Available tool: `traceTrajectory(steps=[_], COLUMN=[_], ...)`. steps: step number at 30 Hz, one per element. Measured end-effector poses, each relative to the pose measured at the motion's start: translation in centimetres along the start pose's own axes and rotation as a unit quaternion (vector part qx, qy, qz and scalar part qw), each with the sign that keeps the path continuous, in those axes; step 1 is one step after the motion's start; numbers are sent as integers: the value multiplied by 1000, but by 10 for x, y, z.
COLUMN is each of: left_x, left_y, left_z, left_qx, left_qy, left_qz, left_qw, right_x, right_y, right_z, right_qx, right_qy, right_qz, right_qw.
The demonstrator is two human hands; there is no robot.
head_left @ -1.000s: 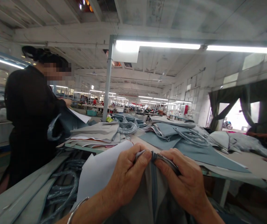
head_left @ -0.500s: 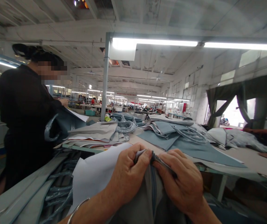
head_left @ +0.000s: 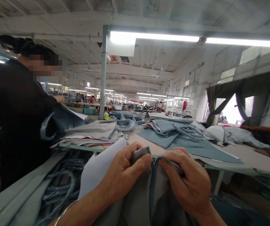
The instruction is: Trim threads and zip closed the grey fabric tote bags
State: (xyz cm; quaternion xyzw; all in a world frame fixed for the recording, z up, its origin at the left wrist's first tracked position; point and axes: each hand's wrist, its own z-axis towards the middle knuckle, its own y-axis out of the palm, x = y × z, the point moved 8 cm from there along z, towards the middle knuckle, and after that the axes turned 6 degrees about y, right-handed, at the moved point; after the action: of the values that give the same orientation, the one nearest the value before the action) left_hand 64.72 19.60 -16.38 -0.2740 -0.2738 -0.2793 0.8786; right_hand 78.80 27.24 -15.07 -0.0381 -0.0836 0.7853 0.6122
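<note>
My left hand [head_left: 123,171] pinches the folded top edge of a grey fabric piece [head_left: 137,201] with thumb and fingers closed. My right hand [head_left: 188,185] grips the same piece just to the right, fingers curled over a blue-grey piped edge [head_left: 153,175] that runs down between my hands. A pale sheet [head_left: 97,171] lies under and to the left of the fabric. A metal bangle sits on my left wrist.
A person in black [head_left: 14,110] stands at the left, handling blue fabric. The worktable [head_left: 231,163] ahead holds stacks of grey fabric [head_left: 97,131], blue panels [head_left: 189,146] and coils of blue piping [head_left: 125,125]. More piping [head_left: 61,185] lies low left. A steel post [head_left: 103,72] rises behind.
My hands have drawn slightly apart, opening a gap at the fabric's top edge. The view has shifted a little, moving the person in black further left.
</note>
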Motion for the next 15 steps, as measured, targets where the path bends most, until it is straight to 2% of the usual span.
traceTrajectory(steps=[3, 7, 12, 15], left_x=[1, 0, -9, -7], left_y=[-10, -6, -10, -39], left_z=[-9, -14, -15, -19], left_qx=[29, 46, 88, 160], left_qy=[21, 61, 16, 33], left_qz=[88, 85, 18, 25], left_qw=[995, 993, 996, 986], right_x=[12, 18, 19, 39], right_y=[4, 3, -5, -26], right_z=[-1, -6, -22, -41], right_qx=[-40, -63, -20, 37], right_qy=[27, 54, 121, 187], right_qz=[-14, -22, 21, -1], right_qw=[999, 996, 992, 982])
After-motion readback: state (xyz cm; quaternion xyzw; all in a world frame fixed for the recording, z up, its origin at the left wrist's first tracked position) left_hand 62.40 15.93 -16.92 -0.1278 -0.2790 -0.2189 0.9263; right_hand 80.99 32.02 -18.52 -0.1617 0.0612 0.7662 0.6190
